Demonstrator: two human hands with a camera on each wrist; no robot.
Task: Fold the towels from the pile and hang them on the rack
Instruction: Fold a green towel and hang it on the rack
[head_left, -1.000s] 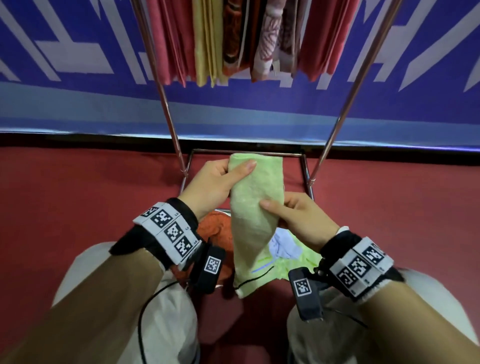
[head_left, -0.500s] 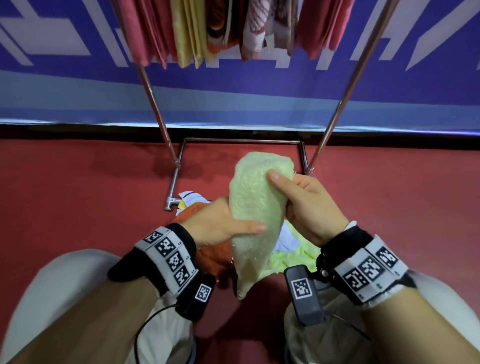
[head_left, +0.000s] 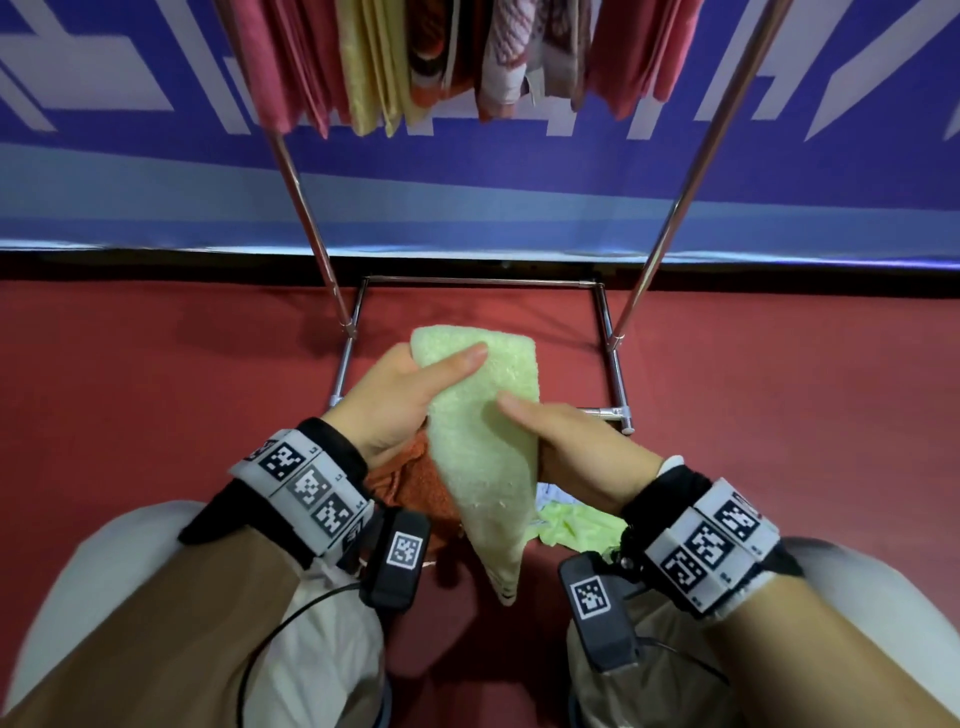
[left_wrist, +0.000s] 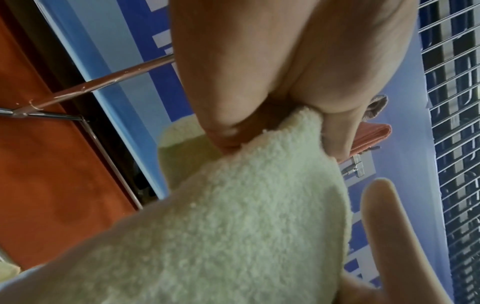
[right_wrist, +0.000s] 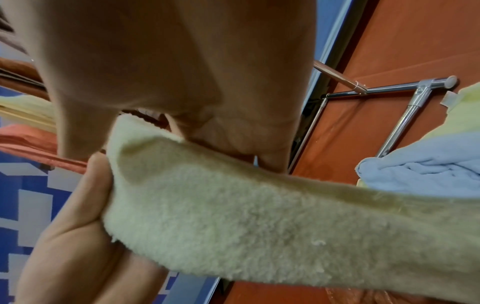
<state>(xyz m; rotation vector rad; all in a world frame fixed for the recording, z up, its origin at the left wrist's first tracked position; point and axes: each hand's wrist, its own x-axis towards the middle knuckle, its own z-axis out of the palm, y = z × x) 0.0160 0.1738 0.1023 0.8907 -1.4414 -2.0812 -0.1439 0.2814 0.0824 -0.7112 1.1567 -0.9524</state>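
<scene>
Green towel (head_left: 480, 457) upright (tapered end down), gripped by left hand (head_left: 400, 400) above, right hand (head_left: 587, 452) below.

No legible writing; only square code tags (head_left: 310, 484) on both wristbands (head_left: 661, 546)

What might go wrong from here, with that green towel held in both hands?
1. The left hand and right hand pinch the green towel only in its upper half; its loose lower tip could unfold or drag on the pile.
2. The hung towels look tightly packed, so slotting it in may disturb them.
</scene>
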